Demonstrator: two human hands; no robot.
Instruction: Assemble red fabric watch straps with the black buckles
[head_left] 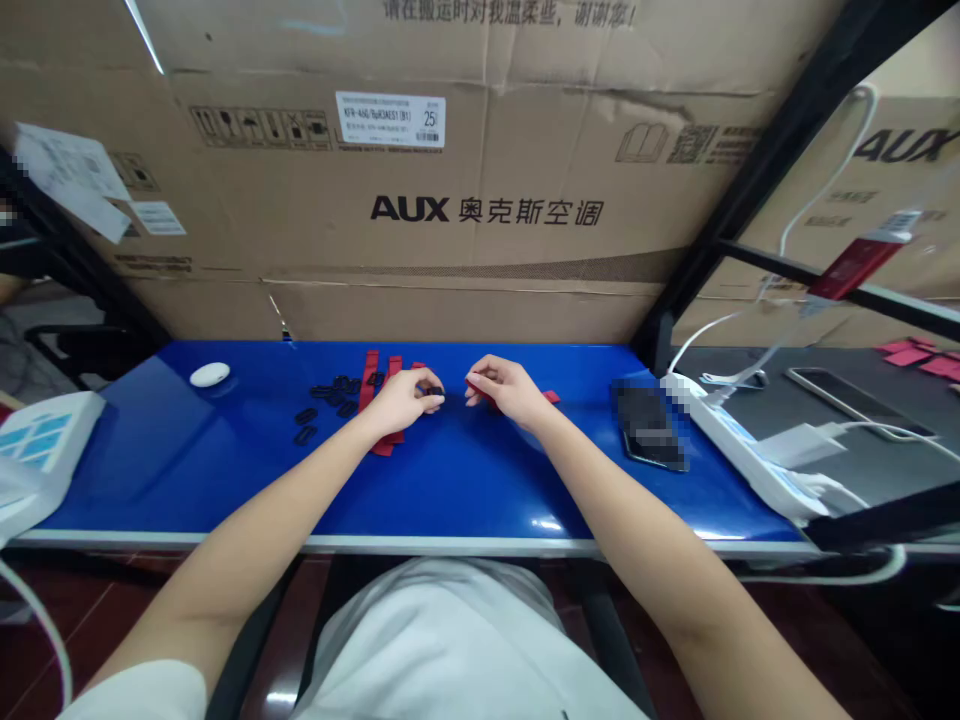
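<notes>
While the left hand [405,402] pinches: a small black plastic buckle [434,392] appears held between thumb and fingers, just left of the frame's centre.
Right hand [511,390]: its fingertips close on a flat red fabric strip [486,397], mostly hidden; whether the red end [552,397] beyond the wrist belongs to it, I cannot tell.
Gap: the hands face each other, near but apart, above the glossy blue tabletop [465,480].
Supplies: loose black oval buckles [345,384] lie left of centre, beside several red strips [370,372] partly under the left hand.
Step in hand: probably lining up buckle and strip, not yet joined.
Next move: seems to call for steadying the buckle and presenting the strip's end squarely to its slot.
</notes>
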